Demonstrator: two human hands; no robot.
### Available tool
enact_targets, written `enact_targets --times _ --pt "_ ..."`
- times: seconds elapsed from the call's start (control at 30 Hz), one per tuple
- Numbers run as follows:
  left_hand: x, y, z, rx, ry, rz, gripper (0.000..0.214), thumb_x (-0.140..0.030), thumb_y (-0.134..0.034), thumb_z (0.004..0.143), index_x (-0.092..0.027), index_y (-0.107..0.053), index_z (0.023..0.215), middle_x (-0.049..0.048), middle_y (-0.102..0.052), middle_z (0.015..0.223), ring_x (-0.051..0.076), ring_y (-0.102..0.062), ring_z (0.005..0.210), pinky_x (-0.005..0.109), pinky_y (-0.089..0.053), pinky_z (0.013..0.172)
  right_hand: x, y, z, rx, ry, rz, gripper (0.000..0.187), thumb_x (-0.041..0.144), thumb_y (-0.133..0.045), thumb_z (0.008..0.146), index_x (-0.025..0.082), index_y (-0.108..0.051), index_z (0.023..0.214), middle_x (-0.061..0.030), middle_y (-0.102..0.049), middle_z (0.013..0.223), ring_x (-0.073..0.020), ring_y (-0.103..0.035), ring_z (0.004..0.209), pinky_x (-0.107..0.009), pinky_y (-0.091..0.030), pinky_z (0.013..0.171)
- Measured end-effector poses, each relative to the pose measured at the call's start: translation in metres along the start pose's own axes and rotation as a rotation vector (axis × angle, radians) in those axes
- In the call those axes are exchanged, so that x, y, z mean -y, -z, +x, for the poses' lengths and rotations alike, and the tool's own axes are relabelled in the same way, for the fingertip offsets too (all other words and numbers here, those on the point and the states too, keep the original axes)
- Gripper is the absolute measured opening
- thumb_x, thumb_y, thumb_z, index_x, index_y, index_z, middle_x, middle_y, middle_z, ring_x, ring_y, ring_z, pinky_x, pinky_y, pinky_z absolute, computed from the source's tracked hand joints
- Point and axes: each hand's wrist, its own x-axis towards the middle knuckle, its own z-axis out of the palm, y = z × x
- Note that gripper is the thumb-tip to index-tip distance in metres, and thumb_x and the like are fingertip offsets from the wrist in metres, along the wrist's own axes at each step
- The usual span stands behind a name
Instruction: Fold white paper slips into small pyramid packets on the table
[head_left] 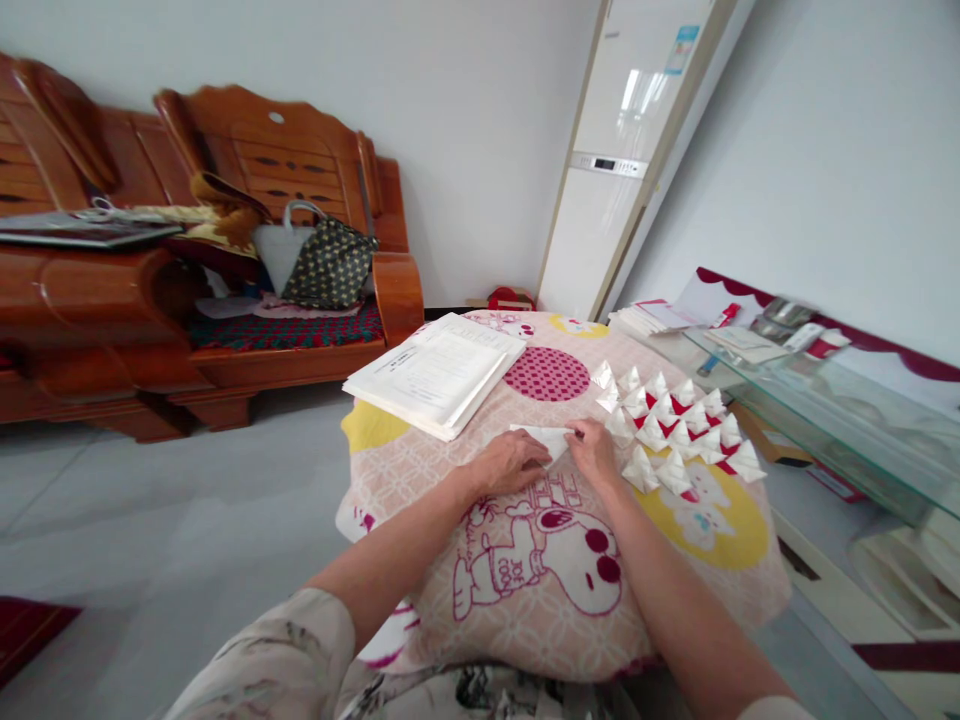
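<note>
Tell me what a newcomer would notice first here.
At the centre, the left hand and right hand meet on a small white paper atop a pink cartoon cloth. Just right of them lies a cluster of folded white-and-red paper triangles; a stack of printed sheets sits behind to the left.

White walls, grey floor (150, 520), carved wooden bench (225, 250), tall white air conditioner (622, 160).

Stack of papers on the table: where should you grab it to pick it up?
Probably the thick edge that faces the left hand. The stack of papers lies flat on the blanket, so its fingers could slide under that edge with the thumb on top, coming from the person's side. The folded paper triangles crowd the right side.
</note>
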Motion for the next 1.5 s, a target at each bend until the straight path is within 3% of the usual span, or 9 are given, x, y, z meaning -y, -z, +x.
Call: enact_targets --times 0.23,0.37,0.43,0.53,1.03,1.3,1.4,1.5 --pt "-0.007 0.001 0.026 0.071 0.276 0.094 0.017 -0.033 -0.066 0.088 -0.018 -0.072 0.088 0.0073 -0.071 0.096 0.023 -0.065 0.096 0.035 -0.052 0.086 0.005 0.011 0.006 0.066 -0.094 0.191 0.014 0.019 -0.053 0.078 0.019 -0.068 0.076 -0.0047 -0.071 0.075 -0.02 -0.063 0.072 -0.031 -0.047 0.07" --pt "0.007 -0.004 0.036 -0.029 0.338 0.114 0.036 -0.034 -0.078 0.078 -0.016 -0.067 0.107 0.0097 -0.068 0.111 0.027 -0.06 0.107 0.04 -0.05 0.095 0.004 0.015 -0.002 0.03 -0.132 0.234 0.015 0.023 -0.053 0.079 0.02 -0.066 0.074 -0.0031 -0.07 0.071 -0.0192 -0.062 0.067 -0.03 -0.047 0.067" --pt "0.015 -0.008 0.037 -0.044 0.352 0.102 0.046 -0.035 -0.08 0.076 -0.015 -0.065 0.114 0.0103 -0.066 0.116 0.027 -0.059 0.109 0.041 -0.049 0.098 0.003 0.016 -0.006 0.026 -0.16 0.229 0.016 0.024 -0.053 0.079 0.019 -0.068 0.074 -0.0036 -0.071 0.071 -0.0194 -0.063 0.067 -0.031 -0.047 0.067" --pt "0.02 -0.012 0.033 -0.047 0.35 0.075 0.042 -0.035 -0.078 0.079 -0.016 -0.066 0.114 0.0095 -0.066 0.115 0.026 -0.059 0.109 0.042 -0.048 0.1 0.004 0.017 -0.009 0.018 -0.183 0.22 0.018 0.026 -0.055 0.078 0.018 -0.071 0.078 -0.0068 -0.074 0.078 -0.0212 -0.067 0.072 -0.033 -0.05 0.072" --pt "0.01 -0.006 0.023 -0.019 0.283 0.143 0.032 -0.032 -0.067 0.088 -0.018 -0.064 0.117 0.0104 -0.065 0.116 0.027 -0.057 0.111 0.042 -0.051 0.096 0.004 0.023 -0.013 -0.017 -0.324 0.242 0.031 0.02 -0.048 0.081 0.019 -0.076 0.091 -0.007 -0.076 0.082 -0.0219 -0.071 0.078 -0.033 -0.055 0.075" --pt "0.009 -0.004 0.021 -0.013 0.294 0.157 0.03 -0.027 -0.064 0.09 -0.017 -0.064 0.118 0.0098 -0.068 0.115 0.026 -0.061 0.108 0.041 -0.052 0.096 0.005 0.023 -0.014 -0.055 -0.155 0.188 0.028 0.018 -0.047 0.084 0.017 -0.074 0.092 -0.0113 -0.074 0.09 -0.0229 -0.069 0.086 -0.034 -0.054 0.081" --pt "0.011 -0.006 0.02 -0.03 0.331 0.125 0.03 -0.027 -0.067 0.089 -0.019 -0.065 0.118 0.0086 -0.069 0.114 0.025 -0.063 0.106 0.04 -0.052 0.094 0.005 0.023 -0.014 -0.027 -0.079 0.178 0.028 0.02 -0.049 0.085 0.017 -0.073 0.099 -0.013 -0.072 0.098 -0.0239 -0.067 0.092 -0.036 -0.055 0.082" --pt "0.016 -0.007 0.022 -0.072 0.348 0.067 0.034 -0.027 -0.07 0.086 -0.02 -0.065 0.119 0.0081 -0.068 0.114 0.025 -0.062 0.106 0.04 -0.053 0.094 0.004 0.019 -0.014 0.018 0.007 0.16 0.031 0.022 -0.052 0.085 0.016 -0.07 0.11 -0.016 -0.068 0.113 -0.0269 -0.064 0.106 -0.041 -0.053 0.094"
